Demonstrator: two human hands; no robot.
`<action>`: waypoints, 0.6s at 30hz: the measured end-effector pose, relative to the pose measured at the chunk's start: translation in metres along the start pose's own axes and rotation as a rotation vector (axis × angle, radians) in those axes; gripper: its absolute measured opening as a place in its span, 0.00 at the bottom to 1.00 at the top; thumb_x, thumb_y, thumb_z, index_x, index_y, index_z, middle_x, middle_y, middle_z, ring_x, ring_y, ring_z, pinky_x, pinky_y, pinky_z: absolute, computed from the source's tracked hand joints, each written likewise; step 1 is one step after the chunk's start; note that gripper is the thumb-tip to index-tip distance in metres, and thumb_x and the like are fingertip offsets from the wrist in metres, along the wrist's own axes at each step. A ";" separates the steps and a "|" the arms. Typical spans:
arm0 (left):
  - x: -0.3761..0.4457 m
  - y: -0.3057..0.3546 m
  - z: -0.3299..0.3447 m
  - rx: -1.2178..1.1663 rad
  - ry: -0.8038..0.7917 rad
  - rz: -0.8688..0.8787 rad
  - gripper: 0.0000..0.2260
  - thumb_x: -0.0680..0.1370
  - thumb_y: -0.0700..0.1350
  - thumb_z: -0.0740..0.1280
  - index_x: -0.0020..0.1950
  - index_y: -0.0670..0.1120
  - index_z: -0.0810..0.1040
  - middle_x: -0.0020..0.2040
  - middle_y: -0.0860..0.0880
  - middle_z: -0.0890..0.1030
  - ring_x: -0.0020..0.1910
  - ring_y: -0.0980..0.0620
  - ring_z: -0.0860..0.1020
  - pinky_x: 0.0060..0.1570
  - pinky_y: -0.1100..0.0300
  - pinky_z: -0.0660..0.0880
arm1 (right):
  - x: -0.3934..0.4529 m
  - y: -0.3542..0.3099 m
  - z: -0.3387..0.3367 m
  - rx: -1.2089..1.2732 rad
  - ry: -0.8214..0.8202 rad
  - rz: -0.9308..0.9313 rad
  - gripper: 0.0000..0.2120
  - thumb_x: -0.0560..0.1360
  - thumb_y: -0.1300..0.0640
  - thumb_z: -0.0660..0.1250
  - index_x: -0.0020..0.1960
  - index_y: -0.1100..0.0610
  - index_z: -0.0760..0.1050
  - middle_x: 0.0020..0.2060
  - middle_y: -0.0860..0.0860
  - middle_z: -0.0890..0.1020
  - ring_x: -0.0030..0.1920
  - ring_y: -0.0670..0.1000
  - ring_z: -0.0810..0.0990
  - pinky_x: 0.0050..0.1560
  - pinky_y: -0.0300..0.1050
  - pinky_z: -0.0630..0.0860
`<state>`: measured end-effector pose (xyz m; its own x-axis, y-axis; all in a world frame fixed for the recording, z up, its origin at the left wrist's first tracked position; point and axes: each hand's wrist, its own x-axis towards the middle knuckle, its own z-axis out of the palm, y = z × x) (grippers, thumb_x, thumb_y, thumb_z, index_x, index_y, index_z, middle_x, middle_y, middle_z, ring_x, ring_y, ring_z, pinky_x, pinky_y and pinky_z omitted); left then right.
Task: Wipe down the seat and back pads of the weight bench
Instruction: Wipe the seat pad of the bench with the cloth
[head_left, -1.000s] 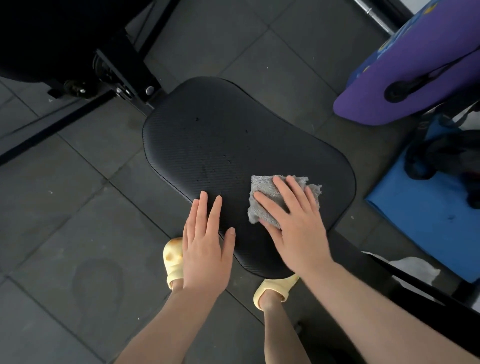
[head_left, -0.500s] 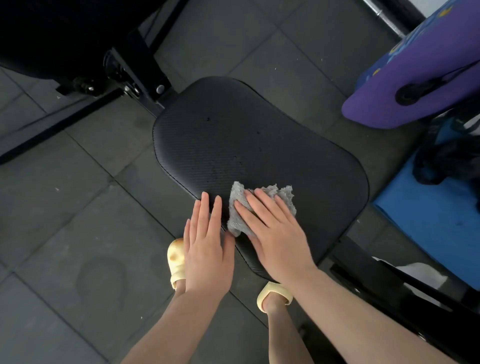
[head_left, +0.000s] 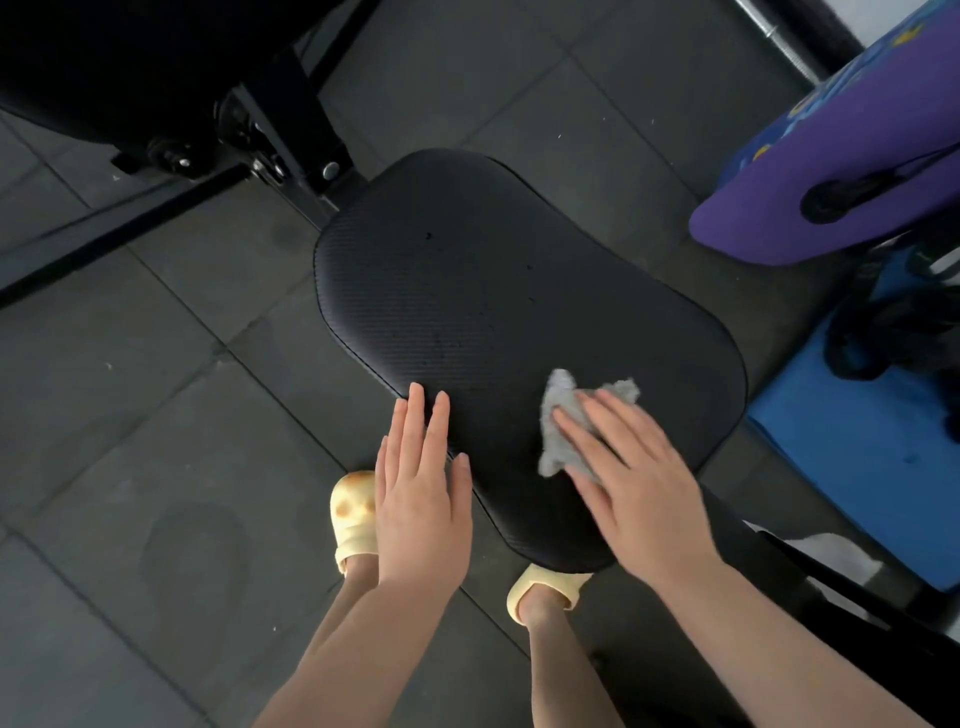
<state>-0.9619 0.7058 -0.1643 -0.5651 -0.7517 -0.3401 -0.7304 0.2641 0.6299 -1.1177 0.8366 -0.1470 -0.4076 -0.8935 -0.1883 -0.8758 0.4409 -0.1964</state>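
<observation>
Since half a second ago our right hand (head_left: 636, 483) has slid the grey cloth (head_left: 569, 423) away from our left hand (head_left: 418, 499), so a bare strip of pad now shows between them, where before the cloth lay just beside the left fingers. We press the cloth flat onto the black seat pad (head_left: 493, 291) with straight, spread right fingers; nothing is curled round it, and its ragged corners stick out past the fingertips and beside the thumb. Our left hand lies flat and relaxed, fingers together, on the near edge of the same pad, holding nothing, its heel hanging off over the floor. Beyond both hands the pad stretches away to the black frame (head_left: 291, 135) and the dark back pad (head_left: 130, 62). Below our left wrist sits a yellow slipper (head_left: 353, 519), and another (head_left: 545, 587) shows under the right wrist. Off to the right of our right hand lie a purple board (head_left: 841, 156) and a blue mat (head_left: 857, 457).
</observation>
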 end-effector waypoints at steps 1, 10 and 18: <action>0.000 0.001 0.001 -0.002 0.002 -0.013 0.24 0.81 0.44 0.58 0.77 0.53 0.55 0.77 0.60 0.48 0.74 0.67 0.40 0.75 0.53 0.52 | -0.003 0.005 -0.002 0.039 0.048 0.094 0.22 0.79 0.52 0.58 0.72 0.53 0.66 0.70 0.52 0.71 0.73 0.51 0.64 0.72 0.51 0.64; 0.004 0.002 0.003 0.059 -0.049 0.150 0.22 0.81 0.49 0.51 0.76 0.54 0.57 0.77 0.58 0.50 0.76 0.60 0.43 0.76 0.58 0.45 | -0.045 -0.052 0.016 -0.018 0.025 -0.046 0.22 0.78 0.51 0.59 0.71 0.51 0.69 0.70 0.49 0.70 0.69 0.50 0.69 0.67 0.49 0.67; 0.012 0.021 0.015 0.125 -0.062 0.220 0.22 0.81 0.48 0.48 0.76 0.53 0.56 0.78 0.56 0.50 0.77 0.58 0.44 0.75 0.60 0.40 | -0.021 -0.010 0.006 -0.044 0.224 0.409 0.21 0.77 0.50 0.61 0.69 0.53 0.71 0.63 0.51 0.72 0.62 0.56 0.69 0.55 0.51 0.70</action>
<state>-0.9901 0.7114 -0.1661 -0.7352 -0.6302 -0.2496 -0.6271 0.4925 0.6035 -1.0984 0.8511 -0.1473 -0.7634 -0.6454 -0.0280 -0.6395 0.7612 -0.1078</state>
